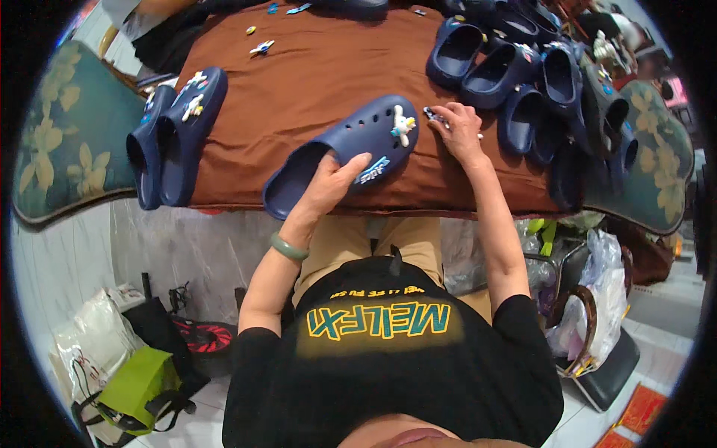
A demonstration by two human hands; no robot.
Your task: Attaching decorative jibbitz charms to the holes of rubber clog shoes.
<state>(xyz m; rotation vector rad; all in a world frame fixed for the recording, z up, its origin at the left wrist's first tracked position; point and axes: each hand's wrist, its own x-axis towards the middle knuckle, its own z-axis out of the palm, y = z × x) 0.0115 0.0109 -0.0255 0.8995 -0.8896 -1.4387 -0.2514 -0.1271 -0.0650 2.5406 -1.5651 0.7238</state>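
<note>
My left hand (334, 181) grips a navy clog (358, 131) at its opening, thumb outside along the upper and fingers hidden inside. The clog is tilted, toe up to the right, above the table's near edge. A white figure charm (403, 125) sits near its toe, and a light blue lettered charm (372, 172) is on its side by my thumb. Right of the toe, my right hand (459, 133) is low over the cloth, fingers bent and closed around a small dark-and-white shoe charm (432, 113), mostly covered. A bit of white shows beside that hand.
A brown cloth (314, 60) covers the table. Two decorated navy clogs (187, 134) stand at the left; several more (523, 82) are piled at the right. Loose charms (262, 48) lie toward the far side. Floral chair backs (71, 142) flank the table. A green bag (138, 388) is at lower left.
</note>
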